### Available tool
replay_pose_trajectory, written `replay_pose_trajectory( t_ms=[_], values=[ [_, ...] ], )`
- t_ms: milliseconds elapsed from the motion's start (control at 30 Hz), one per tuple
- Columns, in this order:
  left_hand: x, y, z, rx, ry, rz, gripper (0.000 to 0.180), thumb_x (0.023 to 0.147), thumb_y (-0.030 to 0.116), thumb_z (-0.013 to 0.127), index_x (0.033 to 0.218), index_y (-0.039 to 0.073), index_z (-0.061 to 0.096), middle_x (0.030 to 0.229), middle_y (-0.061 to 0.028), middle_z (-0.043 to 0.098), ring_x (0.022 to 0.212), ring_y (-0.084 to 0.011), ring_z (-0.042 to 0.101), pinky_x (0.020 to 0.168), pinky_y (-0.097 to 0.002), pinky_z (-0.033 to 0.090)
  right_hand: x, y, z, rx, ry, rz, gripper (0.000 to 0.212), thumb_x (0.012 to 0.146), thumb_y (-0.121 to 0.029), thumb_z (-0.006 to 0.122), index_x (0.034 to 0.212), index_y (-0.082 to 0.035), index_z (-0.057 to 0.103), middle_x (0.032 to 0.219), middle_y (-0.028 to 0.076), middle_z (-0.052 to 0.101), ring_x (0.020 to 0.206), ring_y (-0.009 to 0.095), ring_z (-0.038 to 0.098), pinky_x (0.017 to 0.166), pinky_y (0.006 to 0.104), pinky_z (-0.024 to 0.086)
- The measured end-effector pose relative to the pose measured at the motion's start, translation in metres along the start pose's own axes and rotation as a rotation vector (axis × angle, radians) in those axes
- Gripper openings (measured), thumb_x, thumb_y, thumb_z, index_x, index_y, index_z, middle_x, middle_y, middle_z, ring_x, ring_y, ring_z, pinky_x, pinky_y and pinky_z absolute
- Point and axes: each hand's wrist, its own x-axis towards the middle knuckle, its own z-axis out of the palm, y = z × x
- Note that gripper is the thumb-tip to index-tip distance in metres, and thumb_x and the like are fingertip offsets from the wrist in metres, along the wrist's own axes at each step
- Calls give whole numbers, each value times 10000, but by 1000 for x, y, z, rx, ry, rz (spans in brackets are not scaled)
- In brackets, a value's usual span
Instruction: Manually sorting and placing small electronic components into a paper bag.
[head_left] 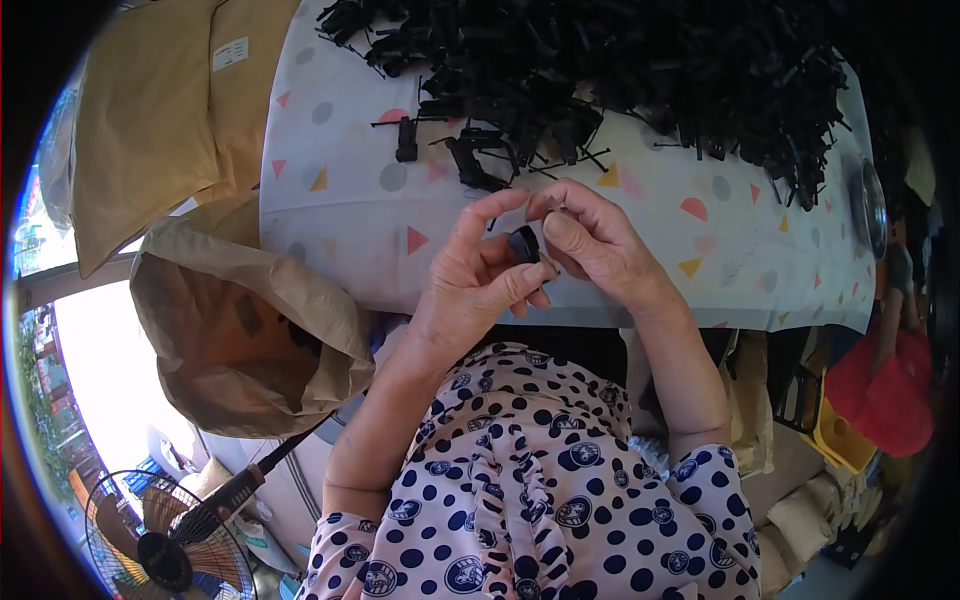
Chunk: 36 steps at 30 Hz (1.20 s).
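Observation:
Over the near edge of the table my two hands are close together. My left hand [474, 268] grips a small black plastic part [524, 245] between thumb and fingers, its index finger raised toward the right hand. Just to the right, my right hand [597, 240] is closed in a pinch of thumb and index finger; a tiny bit shows at its tips, too small to name. Beyond the hands lies a big heap of black plastic parts [600, 70] with thin rods sticking out. A few loose parts [406, 139] lie at its near left side.
A patterned cloth [350, 215] covers the table. At the left an open brown paper bag [250, 330] stands by the table edge, with dark pieces inside. Large brown paper sacks [150, 120] are behind it. A fan [165, 560] stands lower left; a red cloth-like thing [880, 390] is at right.

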Motion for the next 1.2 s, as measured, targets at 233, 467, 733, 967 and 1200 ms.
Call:
replay_pose_trajectory(
  t_ms=[233, 467, 733, 967, 1200],
  values=[
    [5, -8, -5, 348, 97, 174, 389, 851, -9, 629, 1191, 70, 459, 815, -5, 572, 661, -67, 546, 592, -186, 450, -18, -7, 17, -396, 92, -90, 172, 983, -196, 478, 968, -29, 517, 694, 6, 494, 614, 77, 458, 556, 208, 359],
    [5, 10, 4, 806, 118, 232, 336, 782, -54, 626, 1081, 40, 504, 706, -4, 524, 586, -51, 473, 535, -196, 407, -17, -5, 19, -606, 109, -94, 149, 964, -148, 490, 970, -7, 538, 736, 103, 571, 652, 193, 535, 616, 294, 432],
    [12, -6, 5, 951, 271, 371, 343, 746, -25, 621, 1058, 68, 510, 851, -155, 600, 693, -334, 600, 588, -384, 472, -6, 11, 29, -575, 254, -148, 134, 960, -137, 489, 942, -11, 531, 687, 105, 533, 598, 189, 516, 578, 288, 423],
    [10, -8, -1, 971, 308, 411, 323, 763, -23, 615, 1061, 56, 521, 887, -145, 602, 711, -290, 614, 602, -365, 486, -1, 18, 31, -540, 260, -188, 142, 974, -155, 477, 975, -21, 525, 693, 52, 543, 595, 132, 491, 564, 261, 413],
    [9, 16, -9, -112, 198, 179, 279, 927, 16, 452, 1203, 59, 460, 929, -77, 617, 699, -122, 573, 617, -209, 430, -3, 17, 33, -315, 374, -175, 154, 980, -149, 475, 1069, -40, 538, 756, 6, 588, 580, 57, 465, 524, 197, 387]
  ],
)
